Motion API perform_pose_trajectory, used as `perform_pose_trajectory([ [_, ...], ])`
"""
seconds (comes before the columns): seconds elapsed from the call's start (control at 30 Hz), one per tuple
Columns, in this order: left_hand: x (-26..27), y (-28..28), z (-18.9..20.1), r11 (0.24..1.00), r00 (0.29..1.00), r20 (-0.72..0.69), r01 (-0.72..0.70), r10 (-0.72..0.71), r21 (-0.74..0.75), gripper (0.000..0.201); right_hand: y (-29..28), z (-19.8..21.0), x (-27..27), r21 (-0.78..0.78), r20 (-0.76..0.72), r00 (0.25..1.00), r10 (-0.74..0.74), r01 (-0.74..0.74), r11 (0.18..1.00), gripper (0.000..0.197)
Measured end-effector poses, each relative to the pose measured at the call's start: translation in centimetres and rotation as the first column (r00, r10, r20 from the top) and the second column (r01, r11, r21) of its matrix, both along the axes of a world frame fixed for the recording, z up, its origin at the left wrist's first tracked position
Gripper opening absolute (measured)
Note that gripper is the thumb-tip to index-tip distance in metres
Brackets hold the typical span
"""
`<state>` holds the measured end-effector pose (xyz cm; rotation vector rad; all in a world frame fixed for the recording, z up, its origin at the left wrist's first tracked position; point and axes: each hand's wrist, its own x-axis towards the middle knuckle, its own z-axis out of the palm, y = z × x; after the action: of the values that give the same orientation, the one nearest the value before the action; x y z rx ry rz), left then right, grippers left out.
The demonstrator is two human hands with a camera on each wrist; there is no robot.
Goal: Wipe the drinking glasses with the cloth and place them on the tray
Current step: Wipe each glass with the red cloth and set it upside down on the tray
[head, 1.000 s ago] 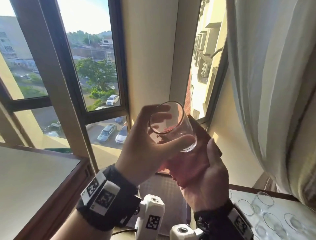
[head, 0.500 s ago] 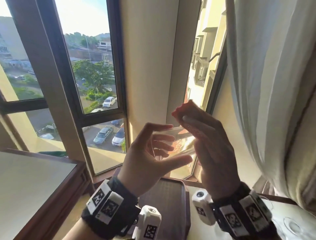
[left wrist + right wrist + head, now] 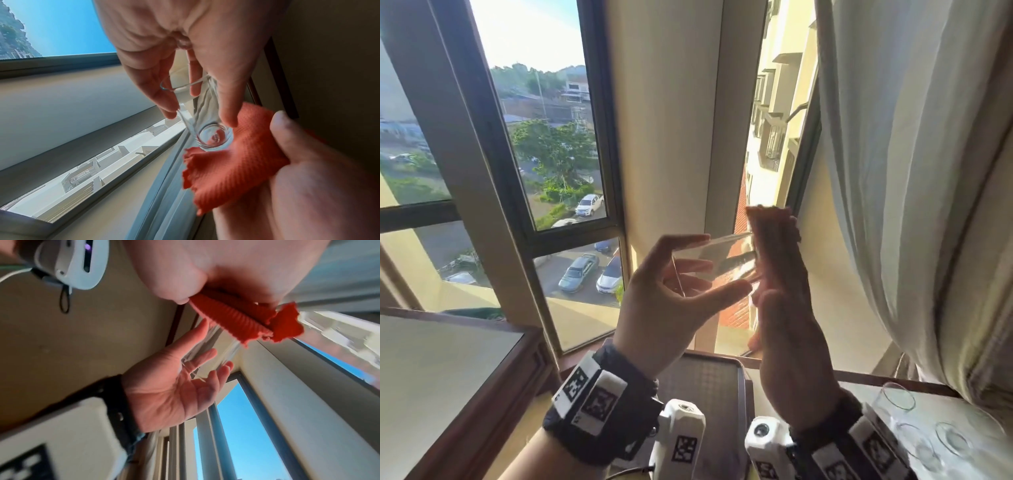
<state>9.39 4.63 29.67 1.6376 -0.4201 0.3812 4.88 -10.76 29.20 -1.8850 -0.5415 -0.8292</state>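
Sideways clear glass [image 3: 717, 260] against red cloth [image 3: 774, 246]

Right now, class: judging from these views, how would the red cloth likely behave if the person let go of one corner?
Probably floppy: the red cloth drapes over the right hand with a ragged hanging edge. Likely light, since the thumb alone pins it. Its ribbed weave suggests grip, not slip, against the glass.

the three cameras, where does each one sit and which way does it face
Head: worn on the head, facing the window; shows left hand holding the clear drinking glass, right hand pressing the red ribbed cloth to its base, dark tray below.
Left wrist: looks along the left hand into the glass.
Right wrist: looks past the right hand at the cloth.
All three share glass and cloth.
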Motion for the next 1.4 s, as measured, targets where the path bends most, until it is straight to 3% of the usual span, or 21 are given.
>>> perform_pose_trajectory([
  [0.07,-0.2,0.1,-0.1,0.999,0.999,-0.016,0.045,-0.045,0.008,0.080,-0.3,0.9,0.2,-0.086,0.057,0.998,0.007,-0.002,0.996,0.051],
  [0.2,-1.1,0.3,-0.2,0.985,0.985,0.004,0.171,-0.171,0.017,0.074,-2.6,2.4,0.6,0.030,-0.004,0.998,0.070,-0.070,0.997,0.043],
  [0.27,-1.6,0.4,-0.1,0.978,0.978,0.024,0.206,-0.206,0.026,0.073,-3.3,3.2,0.3,0.285,-0.152,0.976,0.159,-0.111,0.952,0.056],
  [0.33,-1.6,0.4,-0.2,0.979,0.979,0.023,0.204,-0.204,-0.013,0.073,-3.4,2.7,0.2,0.533,-0.286,0.904,0.317,-0.125,0.837,0.071],
  [0.43,-1.2,0.4,0.0,0.976,0.983,-0.013,0.182,-0.185,-0.121,0.078,-2.1,0.6,-0.4,0.601,-0.370,0.867,0.335,-0.051,0.797,0.088],
  [0.53,-0.7,0.5,0.2,0.985,0.989,-0.047,0.133,-0.139,-0.114,0.080,0.1,-0.9,-1.2,0.499,-0.352,0.915,0.197,0.005,0.866,0.087],
  [0.63,-0.5,0.8,0.2,0.994,0.994,-0.053,0.095,-0.099,-0.060,0.080,0.7,-0.3,-0.9,0.076,-0.081,0.997,-0.005,0.011,0.997,0.074],
  [0.67,-0.6,0.9,0.2,0.995,0.994,-0.050,0.095,-0.097,-0.041,0.081,0.6,0.5,-0.8,-0.105,0.042,0.997,-0.071,0.075,0.992,0.063],
  [0.73,-0.9,1.2,0.1,0.993,0.993,-0.035,0.117,-0.117,-0.004,0.082,0.0,1.9,-0.3,-0.238,0.164,0.986,-0.029,0.068,0.969,0.050],
  [0.8,-1.3,1.4,0.0,0.986,0.987,-0.016,0.159,-0.159,0.043,0.078,-1.0,2.9,0.0,-0.180,0.102,0.995,0.000,0.018,0.983,0.042],
  [0.87,-1.6,1.6,-0.1,0.975,0.977,-0.008,0.212,-0.212,0.068,0.075,-1.8,3.9,-0.2,0.041,-0.127,0.990,0.053,-0.049,0.998,0.041],
  [0.97,-1.8,1.7,-0.1,0.973,0.974,0.008,0.228,-0.228,0.034,0.072,-2.6,3.8,-0.1,0.491,-0.342,0.874,0.344,-0.145,0.859,0.072],
  [1.07,-1.7,1.5,-0.1,0.966,0.970,0.001,0.242,-0.243,-0.091,0.070,-1.8,2.0,0.0,0.671,-0.335,0.784,0.523,-0.191,0.716,0.079],
  [1.1,-1.4,1.4,-0.1,0.962,0.970,-0.012,0.240,-0.244,-0.126,0.070,-1.4,0.7,0.1,0.662,-0.348,0.796,0.495,-0.165,0.731,0.080],
  [1.2,-1.0,1.3,0.2,0.974,0.979,-0.072,0.182,-0.193,-0.135,0.081,-0.2,-1.9,-0.2,0.409,-0.372,0.910,0.183,-0.017,0.912,0.080],
  [1.27,-0.8,1.3,0.2,0.986,0.988,-0.071,0.133,-0.140,-0.097,0.082,0.7,-1.3,-0.5,0.246,-0.186,0.982,0.042,0.006,0.969,0.074],
  [1.3,-0.7,1.2,0.1,0.991,0.991,-0.059,0.112,-0.116,-0.070,0.082,1.0,-0.4,-0.6,0.088,-0.067,0.997,-0.027,0.033,0.996,0.066],
  [1.37,-0.8,1.1,0.2,0.994,0.993,-0.043,0.104,-0.106,-0.040,0.083,1.0,1.1,-0.6,-0.243,0.182,0.980,-0.078,0.122,0.962,0.055],
  [1.4,-0.8,1.1,0.1,0.992,0.992,-0.043,0.117,-0.119,-0.041,0.083,0.6,1.5,-0.2,-0.314,0.233,0.970,-0.066,0.139,0.939,0.051],
])
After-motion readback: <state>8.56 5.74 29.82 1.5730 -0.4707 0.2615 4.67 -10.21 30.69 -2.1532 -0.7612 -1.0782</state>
